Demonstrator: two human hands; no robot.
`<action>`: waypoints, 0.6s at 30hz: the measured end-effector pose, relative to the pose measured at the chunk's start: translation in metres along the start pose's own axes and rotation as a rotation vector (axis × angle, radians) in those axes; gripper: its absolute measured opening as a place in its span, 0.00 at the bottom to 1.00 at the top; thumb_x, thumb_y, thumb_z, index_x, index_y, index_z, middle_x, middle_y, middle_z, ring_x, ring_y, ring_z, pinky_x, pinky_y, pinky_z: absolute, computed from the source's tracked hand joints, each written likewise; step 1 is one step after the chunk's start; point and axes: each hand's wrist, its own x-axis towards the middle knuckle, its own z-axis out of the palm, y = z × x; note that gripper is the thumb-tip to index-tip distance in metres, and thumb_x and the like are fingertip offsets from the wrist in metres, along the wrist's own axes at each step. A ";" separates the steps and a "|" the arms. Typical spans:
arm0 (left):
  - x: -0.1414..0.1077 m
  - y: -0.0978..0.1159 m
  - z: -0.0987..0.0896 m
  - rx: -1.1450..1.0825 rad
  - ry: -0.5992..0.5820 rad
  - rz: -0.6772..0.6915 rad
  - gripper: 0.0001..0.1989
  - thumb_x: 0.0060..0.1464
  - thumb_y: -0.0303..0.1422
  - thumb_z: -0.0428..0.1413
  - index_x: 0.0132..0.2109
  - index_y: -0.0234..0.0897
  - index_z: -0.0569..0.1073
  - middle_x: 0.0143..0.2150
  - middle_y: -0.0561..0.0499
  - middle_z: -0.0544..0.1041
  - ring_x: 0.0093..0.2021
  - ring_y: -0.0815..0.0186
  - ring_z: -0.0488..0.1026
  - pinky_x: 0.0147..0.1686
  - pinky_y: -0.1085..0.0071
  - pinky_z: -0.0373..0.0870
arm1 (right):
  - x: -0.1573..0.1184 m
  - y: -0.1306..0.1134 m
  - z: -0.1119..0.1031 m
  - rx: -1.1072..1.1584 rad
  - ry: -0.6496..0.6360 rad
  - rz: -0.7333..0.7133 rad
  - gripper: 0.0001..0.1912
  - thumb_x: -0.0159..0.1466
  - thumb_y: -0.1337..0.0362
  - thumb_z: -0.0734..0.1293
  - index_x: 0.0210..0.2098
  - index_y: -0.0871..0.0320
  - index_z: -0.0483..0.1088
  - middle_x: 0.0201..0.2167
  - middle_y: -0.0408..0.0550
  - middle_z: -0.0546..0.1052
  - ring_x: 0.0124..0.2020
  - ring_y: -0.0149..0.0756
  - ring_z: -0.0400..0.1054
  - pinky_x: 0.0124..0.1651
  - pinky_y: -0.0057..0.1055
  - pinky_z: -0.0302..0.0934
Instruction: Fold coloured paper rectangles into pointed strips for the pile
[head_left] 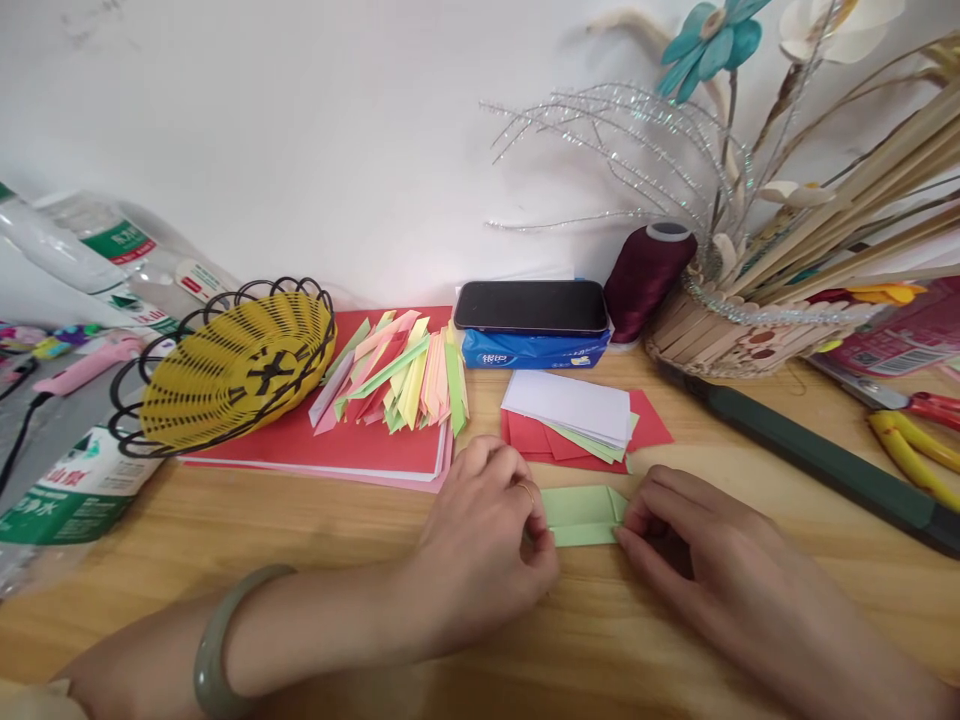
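Observation:
A small green paper lies low over the wooden table, with a fold along its near edge and a folded corner at its right end. My left hand is closed on the paper's left end, fingers curled and thumb below. At the right end, my right hand pinches the paper between thumb and fingers. Just behind it sits a stack of cut paper pieces, white on top with green and red beneath. Farther left, a pile of folded paper strips in several colours rests on red sheets.
A yellow woven basket stands at left near plastic bottles. Behind the paper stack, a phone rests on a blue packet, beside a maroon thread spool. At right are a dark green tool, yellow-handled pliers and a stick-sided flower holder.

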 end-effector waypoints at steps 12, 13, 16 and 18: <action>0.001 0.000 0.001 0.080 -0.008 0.029 0.03 0.46 0.25 0.52 0.27 0.35 0.68 0.33 0.47 0.68 0.42 0.57 0.61 0.42 0.57 0.67 | 0.001 -0.004 -0.002 -0.076 0.004 -0.005 0.08 0.61 0.67 0.57 0.25 0.55 0.59 0.24 0.43 0.66 0.25 0.34 0.64 0.28 0.32 0.57; 0.001 0.000 0.001 0.084 -0.005 0.035 0.03 0.46 0.25 0.53 0.27 0.35 0.68 0.33 0.47 0.68 0.42 0.57 0.61 0.42 0.57 0.67 | 0.001 -0.004 -0.002 -0.075 0.005 -0.004 0.08 0.61 0.67 0.57 0.25 0.55 0.59 0.24 0.43 0.66 0.25 0.34 0.64 0.28 0.32 0.57; 0.000 -0.001 0.002 0.106 -0.004 0.052 0.03 0.46 0.25 0.53 0.27 0.35 0.68 0.33 0.47 0.68 0.42 0.57 0.61 0.42 0.57 0.67 | 0.000 -0.004 -0.002 -0.060 0.000 0.004 0.08 0.62 0.67 0.57 0.26 0.55 0.60 0.25 0.44 0.66 0.26 0.34 0.64 0.29 0.33 0.57; 0.000 -0.001 0.002 0.127 -0.007 0.057 0.03 0.47 0.25 0.52 0.27 0.35 0.68 0.33 0.46 0.68 0.42 0.56 0.61 0.42 0.56 0.66 | -0.001 -0.004 -0.003 -0.054 -0.001 0.006 0.09 0.62 0.67 0.56 0.26 0.55 0.60 0.26 0.44 0.67 0.27 0.35 0.63 0.30 0.33 0.57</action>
